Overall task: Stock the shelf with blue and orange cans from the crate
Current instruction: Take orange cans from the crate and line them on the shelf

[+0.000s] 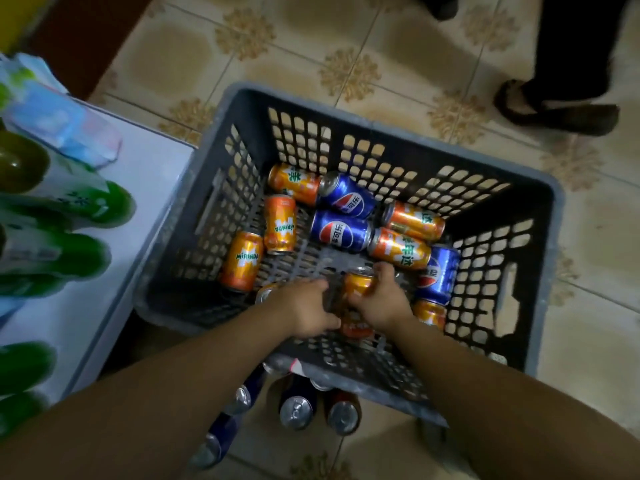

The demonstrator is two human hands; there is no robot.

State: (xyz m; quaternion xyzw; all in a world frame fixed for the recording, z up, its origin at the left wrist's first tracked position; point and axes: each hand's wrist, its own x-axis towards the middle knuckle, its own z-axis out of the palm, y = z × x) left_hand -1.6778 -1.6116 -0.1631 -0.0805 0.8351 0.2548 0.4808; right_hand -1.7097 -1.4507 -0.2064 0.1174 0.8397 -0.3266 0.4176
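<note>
A grey slotted crate [540, 209] stands on the tiled floor with several orange cans [242, 259] and blue cans [341, 230] lying loose on its bottom. Both of my hands reach into its near side. My right hand [379, 299] wraps around an orange can [356, 287] from the right. My left hand [304, 308] is pressed against the same can from the left, fingers curled; a can top [265, 292] shows just beside its knuckles. Whether the left hand grips anything is unclear.
A white shelf [131, 216] at the left carries green bottles [86, 199] and packets. Several upright cans [298, 408] stand on the floor under the crate's near edge. Another person's leg and sandalled foot [557, 109] are at the top right.
</note>
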